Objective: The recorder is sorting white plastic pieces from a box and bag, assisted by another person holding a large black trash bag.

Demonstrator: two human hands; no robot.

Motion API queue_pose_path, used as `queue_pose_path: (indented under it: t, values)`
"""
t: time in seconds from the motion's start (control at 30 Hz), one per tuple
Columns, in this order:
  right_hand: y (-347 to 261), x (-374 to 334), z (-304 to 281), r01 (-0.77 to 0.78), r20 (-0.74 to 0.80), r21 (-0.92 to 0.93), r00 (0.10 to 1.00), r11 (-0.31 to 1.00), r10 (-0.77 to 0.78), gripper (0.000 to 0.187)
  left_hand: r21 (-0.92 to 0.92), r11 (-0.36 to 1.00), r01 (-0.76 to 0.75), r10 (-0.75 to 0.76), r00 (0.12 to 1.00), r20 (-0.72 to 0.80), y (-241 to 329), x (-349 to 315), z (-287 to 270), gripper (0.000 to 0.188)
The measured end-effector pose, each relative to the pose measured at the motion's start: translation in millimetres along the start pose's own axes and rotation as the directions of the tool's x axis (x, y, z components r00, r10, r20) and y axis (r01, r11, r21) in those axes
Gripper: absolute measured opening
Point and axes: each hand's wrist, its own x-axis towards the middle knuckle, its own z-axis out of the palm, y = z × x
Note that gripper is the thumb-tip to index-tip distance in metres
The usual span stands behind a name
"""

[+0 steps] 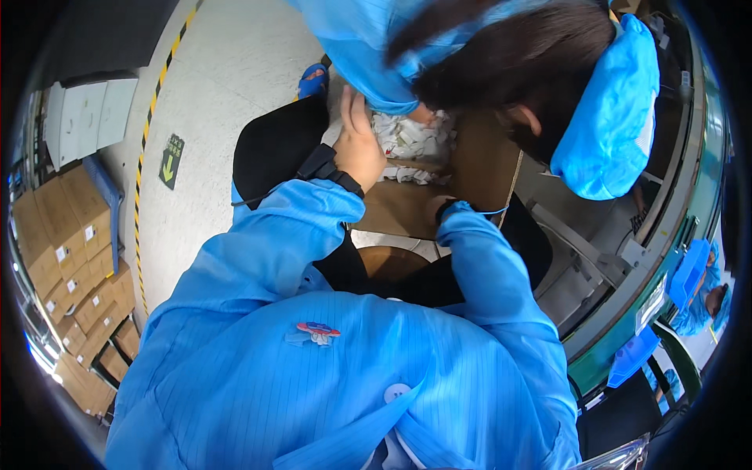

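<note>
Mostly, a blue smock (329, 368) is filling the lower half of the view, its two sleeves running up toward twelve o'clock. Above them, at about one o'clock, a second person is leaning in, wearing a blue cap (611, 117) and bending over an open cardboard box (407, 207) that is sitting near the centre, partly over a black chair seat (270, 145). Inside the box, a heap of small white packets (411, 141) is lying, just at twelve o'clock from the wearer's wrists. The left hand (359, 145) is reaching into the box with fingers extended and pressing against the near edge of the white packets; whether its grip is closing on any of them cannot be told, since the fingertips are hidden under the other person's sleeve. The right hand is hidden past its dark cuff (448, 207) at the box edge, so its grip cannot be told either. At nine o'clock, stacked brown cartons (66, 235) are standing beside a yellow-and-black floor stripe (143, 157). At three o'clock, a green-edged conveyor frame (666, 251) is curving past.
</note>
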Motion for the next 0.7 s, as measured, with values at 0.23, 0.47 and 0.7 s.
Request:
queue_pose_path:
  t: [0.23, 0.47, 0.7]
  values:
    - [-4.8, -116.1, -118.3, -0.169, -0.138, 0.787, 0.889, 0.594, 0.436, 0.034, 0.200, 0.980, -0.019, 0.018, 1.000, 0.004, -14.9, -2.2, 2.8, 0.080]
    - [9.4, 6.2, -29.6, -0.145, -0.137, 0.645, 0.944, 0.750, 0.300, 0.042, 0.214, 0.976, -0.043, 0.045, 0.999, -0.001, -8.4, 0.4, 5.8, 0.072]
    - [21.9, 45.5, -11.4, 0.027, -0.265, 0.482, 0.957, 0.876, 0.116, 0.045, 0.236, 0.967, -0.098, 0.102, 0.995, -0.006, -9.9, 0.8, 4.6, 0.068]
